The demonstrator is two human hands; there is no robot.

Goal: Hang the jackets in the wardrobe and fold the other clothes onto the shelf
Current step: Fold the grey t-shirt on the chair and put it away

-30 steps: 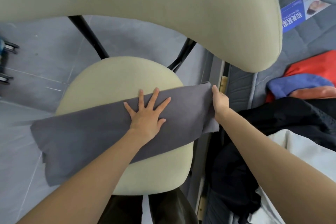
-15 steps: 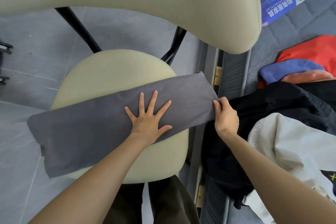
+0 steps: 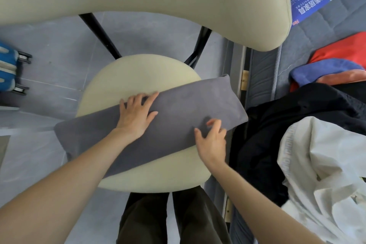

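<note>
Both forearms are bare and reach forward, converging. The left arm comes in from the lower left with a straight wrist, and the left hand (image 3: 136, 113) lies palm down on a folded grey cloth (image 3: 178, 105), its fingers straight and close together, pointing ahead and slightly right, the thumb spread out to the side. The right arm comes in from the lower right. The right hand (image 3: 212, 138) is just beside the left, back upward, with bent fingers (image 3: 214, 123) whose tips meet the cloth; they are blurred, so any pinch is unclear.
</note>
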